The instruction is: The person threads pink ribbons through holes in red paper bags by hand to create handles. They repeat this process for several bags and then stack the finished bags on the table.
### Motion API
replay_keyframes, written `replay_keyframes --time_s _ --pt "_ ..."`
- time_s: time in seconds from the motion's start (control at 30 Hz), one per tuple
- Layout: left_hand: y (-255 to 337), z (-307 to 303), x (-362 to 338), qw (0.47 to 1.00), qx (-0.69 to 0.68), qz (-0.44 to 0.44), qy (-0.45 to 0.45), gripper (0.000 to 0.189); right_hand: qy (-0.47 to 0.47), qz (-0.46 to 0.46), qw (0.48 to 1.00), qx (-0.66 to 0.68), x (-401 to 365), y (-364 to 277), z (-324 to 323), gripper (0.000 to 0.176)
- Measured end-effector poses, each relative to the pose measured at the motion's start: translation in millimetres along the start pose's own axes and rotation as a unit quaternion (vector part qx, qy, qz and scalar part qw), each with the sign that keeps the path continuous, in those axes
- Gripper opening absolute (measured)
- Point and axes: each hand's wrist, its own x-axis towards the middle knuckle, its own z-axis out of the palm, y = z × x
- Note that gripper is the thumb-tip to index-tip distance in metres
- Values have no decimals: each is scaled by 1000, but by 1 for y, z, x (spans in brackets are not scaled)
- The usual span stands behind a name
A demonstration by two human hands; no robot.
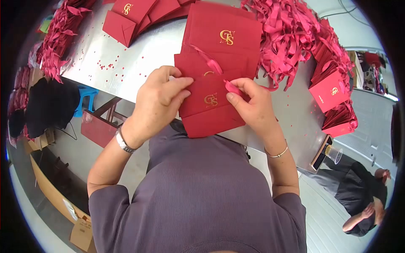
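A red paper bag (211, 114) with gold letters lies at the table's front edge, below a stack of similar red bags (219, 25). At the bag's upper left, my left hand (162, 90) has its fingers pinched together at the edge; what sits between them is too small to make out. My right hand (251, 99) pinches a pink ribbon (232, 87) at the bag's upper right. Another pink ribbon piece (214, 66) lies across the bags just above.
More red bags (158, 14) lie at the back. Piles of pink ribbons (280, 38) and ribboned bags (331, 92) line the right side. A plastic cup (334, 154) stands by the right edge. Another person (358, 189) is at the lower right.
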Motion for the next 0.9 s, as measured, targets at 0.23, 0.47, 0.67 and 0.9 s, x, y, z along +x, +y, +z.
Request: replay_keyframes --time_s 0.23,0.47,0.67,0.9 --pt "-4 2 -9 999 -52 -6 -6 16 13 -13 994 105 -10 6 -6 27" --pt "3 -2 3 935 -257 -242 -18 11 -43 101 992 61 -54 12 -73 36" --pt "0 5 -4 943 -223 -246 6 15 -24 120 945 303 -115 9 -101 48" --pt "-3 14 -6 959 -175 -221 16 19 20 -119 870 478 -107 20 -92 74"
